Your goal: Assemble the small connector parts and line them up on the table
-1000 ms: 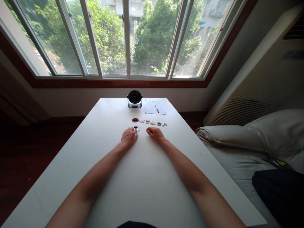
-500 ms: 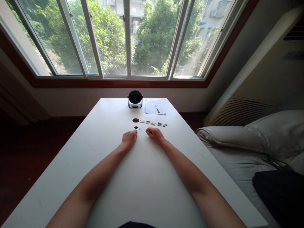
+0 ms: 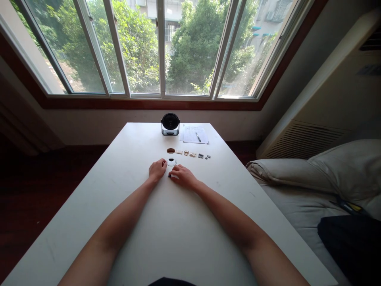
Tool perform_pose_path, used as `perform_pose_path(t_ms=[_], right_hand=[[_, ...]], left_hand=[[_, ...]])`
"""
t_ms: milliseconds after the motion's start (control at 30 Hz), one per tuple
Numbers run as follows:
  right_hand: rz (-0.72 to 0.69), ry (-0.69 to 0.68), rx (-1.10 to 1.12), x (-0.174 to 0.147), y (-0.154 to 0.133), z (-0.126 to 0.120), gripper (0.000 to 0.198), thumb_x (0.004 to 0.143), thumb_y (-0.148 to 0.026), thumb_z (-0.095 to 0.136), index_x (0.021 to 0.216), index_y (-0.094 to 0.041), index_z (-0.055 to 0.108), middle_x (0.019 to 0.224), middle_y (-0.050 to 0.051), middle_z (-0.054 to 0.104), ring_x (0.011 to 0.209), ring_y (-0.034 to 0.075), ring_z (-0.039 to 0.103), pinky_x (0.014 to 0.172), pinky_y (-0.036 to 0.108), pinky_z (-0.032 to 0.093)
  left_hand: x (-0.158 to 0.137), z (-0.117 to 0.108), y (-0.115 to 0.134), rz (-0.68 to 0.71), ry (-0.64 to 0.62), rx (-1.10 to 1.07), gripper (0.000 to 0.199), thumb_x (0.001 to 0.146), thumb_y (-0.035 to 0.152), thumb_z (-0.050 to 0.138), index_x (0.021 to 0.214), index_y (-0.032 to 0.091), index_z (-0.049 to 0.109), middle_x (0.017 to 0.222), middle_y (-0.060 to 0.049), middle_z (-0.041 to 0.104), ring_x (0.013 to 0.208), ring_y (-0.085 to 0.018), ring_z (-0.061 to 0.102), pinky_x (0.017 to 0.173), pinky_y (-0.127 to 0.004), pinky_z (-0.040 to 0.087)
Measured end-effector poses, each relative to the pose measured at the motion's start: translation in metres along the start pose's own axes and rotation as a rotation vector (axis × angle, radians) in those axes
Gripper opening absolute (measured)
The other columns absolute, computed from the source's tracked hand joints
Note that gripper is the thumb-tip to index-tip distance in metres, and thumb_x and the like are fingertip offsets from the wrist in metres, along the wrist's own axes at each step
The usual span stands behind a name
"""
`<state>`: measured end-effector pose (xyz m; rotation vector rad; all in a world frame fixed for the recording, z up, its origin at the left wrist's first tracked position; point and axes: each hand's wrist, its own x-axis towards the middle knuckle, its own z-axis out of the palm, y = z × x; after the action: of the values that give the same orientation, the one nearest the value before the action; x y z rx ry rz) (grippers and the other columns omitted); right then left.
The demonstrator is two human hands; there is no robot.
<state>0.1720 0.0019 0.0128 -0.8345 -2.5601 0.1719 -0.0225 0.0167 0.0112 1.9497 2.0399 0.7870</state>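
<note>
My right hand (image 3: 183, 177) is low over the white table (image 3: 178, 230), its thumb and fingertips closed on a small dark piece (image 3: 169, 176) at the tabletop. My left hand (image 3: 157, 170) is curled, fingers pressed together, at the left edge of a small clear round dish (image 3: 174, 163) with something black in its middle. Whether those fingers hold anything is too small to see. Behind the dish lies a brown round opening or shallow bowl (image 3: 170, 151). Rightward from it runs a row of small building-block-like pieces: white (image 3: 179, 152), yellowish (image 3: 186, 152), pale (image 3: 193, 154) and dark grey (image 3: 201, 155).
A small black fan-like device (image 3: 170, 123) on a stand is at the table's far edge. Beside it are printed sheets (image 3: 190, 137) with a pen (image 3: 198, 137) on top. A pale sofa (image 3: 285, 169) stands to the right, and a window (image 3: 190, 59) is ahead.
My right hand has moved left and toward me, and a small dark piece now shows at its fingertips. My left hand has shifted slightly left, to the dish's side.
</note>
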Motion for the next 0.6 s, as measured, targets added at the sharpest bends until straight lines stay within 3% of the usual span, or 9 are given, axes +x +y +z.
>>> perform_pose_path(t_ms=[233, 600], right_hand=[[-0.032, -0.002, 0.054, -0.0012, -0.0003, -0.0015, 0.018, 0.091, -0.027, 0.065, 0.108, -0.025, 0.069, 0.098, 0.005, 0.065, 0.097, 0.019, 0.057, 0.081, 0.028, 0.044], [-0.025, -0.025, 0.146, -0.0006, -0.0018, -0.0016, 0.015, 0.083, -0.017, 0.069, 0.097, -0.022, 0.067, 0.095, 0.003, 0.063, 0.093, 0.018, 0.055, 0.079, 0.026, 0.042]], left_hand=[[-0.0004, 0.0001, -0.0002, 0.022, -0.016, 0.032, 0.025, 0.093, 0.04, 0.047, 0.096, 0.027, 0.069, 0.092, -0.005, 0.074, 0.083, -0.022, 0.063, 0.069, -0.03, 0.039], [-0.0012, -0.0016, 0.0021, 0.025, -0.045, 0.05, 0.027, 0.094, 0.042, 0.045, 0.096, 0.028, 0.068, 0.094, -0.004, 0.074, 0.084, -0.021, 0.063, 0.069, -0.029, 0.038]])
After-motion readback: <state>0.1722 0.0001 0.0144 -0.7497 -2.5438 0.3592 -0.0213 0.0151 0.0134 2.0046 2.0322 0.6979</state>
